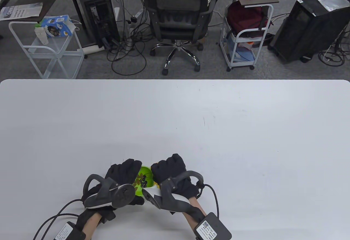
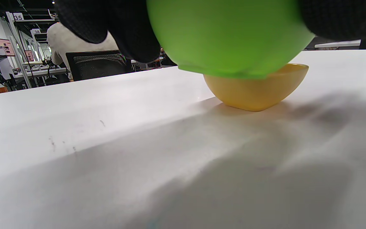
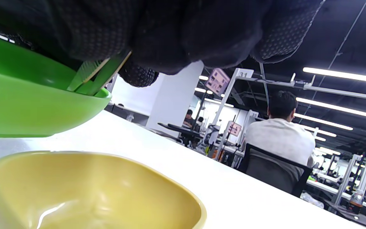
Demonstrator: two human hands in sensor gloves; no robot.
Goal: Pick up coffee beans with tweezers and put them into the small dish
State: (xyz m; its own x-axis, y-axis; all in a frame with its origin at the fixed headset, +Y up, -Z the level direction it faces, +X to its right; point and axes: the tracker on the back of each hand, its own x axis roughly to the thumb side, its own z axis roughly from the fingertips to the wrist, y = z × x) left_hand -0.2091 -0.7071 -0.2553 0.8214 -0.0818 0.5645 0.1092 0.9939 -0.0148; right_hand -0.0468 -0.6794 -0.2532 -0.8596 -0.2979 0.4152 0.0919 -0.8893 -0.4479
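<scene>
1. Left hand point(image 1: 124, 173) cupped around the green bowl point(image 1: 144, 175), gripping it and holding it clear of the table point(image 1: 175, 119), its base hanging over the yellow dish's edge in the left wrist view.
2. Right hand point(image 1: 171, 170) closed on green tweezers point(image 3: 95, 74), tips reaching down over the bowl's rim; whether pinching a bean, cannot tell.
3. Coffee beans point(image 1: 143, 180) sitting dark in the bottom of the green bowl, right between the two hands.
4. Yellow dish point(image 3: 87, 190) resting on the table just below the right wrist, showing no beans in the part visible.
5. Likely handling: beans tiny, light, hard and smooth-skinned, so prone to squirting out of stiff tips.
6. Best bite probably across the short width of one bean, near its middle, with gentle, steady squeeze.
7. Short carry looks enough: dish close under the bowl.
</scene>
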